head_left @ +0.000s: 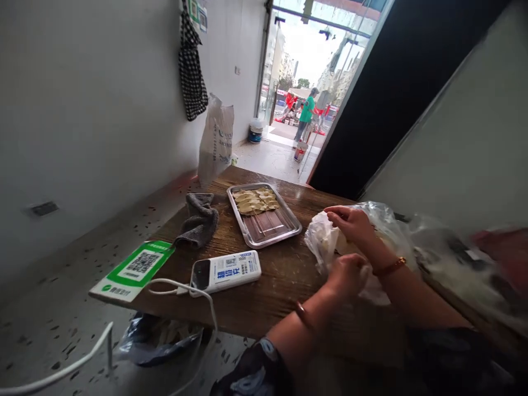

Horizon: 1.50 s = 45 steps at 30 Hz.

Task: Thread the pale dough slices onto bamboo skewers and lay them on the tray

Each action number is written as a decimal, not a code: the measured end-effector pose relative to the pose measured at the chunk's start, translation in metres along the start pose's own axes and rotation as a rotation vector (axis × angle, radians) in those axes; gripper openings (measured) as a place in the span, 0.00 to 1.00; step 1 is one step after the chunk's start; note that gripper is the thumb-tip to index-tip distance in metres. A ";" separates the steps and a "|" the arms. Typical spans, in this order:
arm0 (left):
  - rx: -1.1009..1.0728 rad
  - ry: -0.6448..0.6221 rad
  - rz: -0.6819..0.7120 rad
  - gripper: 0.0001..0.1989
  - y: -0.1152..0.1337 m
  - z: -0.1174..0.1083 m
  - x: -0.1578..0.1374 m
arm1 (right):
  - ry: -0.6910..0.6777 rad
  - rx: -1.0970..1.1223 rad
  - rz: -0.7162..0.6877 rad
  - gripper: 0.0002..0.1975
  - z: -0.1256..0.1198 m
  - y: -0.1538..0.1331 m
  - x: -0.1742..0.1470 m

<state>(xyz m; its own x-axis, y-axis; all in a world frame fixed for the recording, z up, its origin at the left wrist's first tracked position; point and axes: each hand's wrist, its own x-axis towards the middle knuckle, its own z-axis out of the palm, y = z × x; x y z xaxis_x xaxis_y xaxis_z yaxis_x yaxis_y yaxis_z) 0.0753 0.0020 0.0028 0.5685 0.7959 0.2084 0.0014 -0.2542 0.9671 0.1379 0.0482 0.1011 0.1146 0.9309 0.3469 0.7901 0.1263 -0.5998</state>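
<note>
A crumpled clear plastic bag with pale contents lies on the wooden table, between and beneath my hands. My left hand is closed in a fist at the bag's near side, gripping its film. Above it, my right hand has its thumb and fingers pinched together at the bag's upper edge. What is inside the bag is mostly hidden by my hands. Left of them sits a metal-rimmed tray, its far half covered by flat yellowish pieces with thin sticks reaching toward the near side.
A white power bank with a cable, a green QR-code card and a grey cloth lie on the wooden table. More plastic bags are at right. Beyond the table, a white sack stands by the wall; a person is outside.
</note>
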 end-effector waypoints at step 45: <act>0.238 0.046 0.175 0.09 -0.001 -0.015 0.019 | 0.377 -0.576 0.568 0.21 -0.159 0.198 -0.208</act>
<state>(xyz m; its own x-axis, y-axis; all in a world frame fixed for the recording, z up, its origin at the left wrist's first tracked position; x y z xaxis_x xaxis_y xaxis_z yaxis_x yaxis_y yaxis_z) 0.0741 0.0252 0.0083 0.5396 0.7511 0.3805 0.1024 -0.5071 0.8558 0.3667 -0.1747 0.0247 0.6911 0.6134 0.3823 0.7223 -0.6061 -0.3332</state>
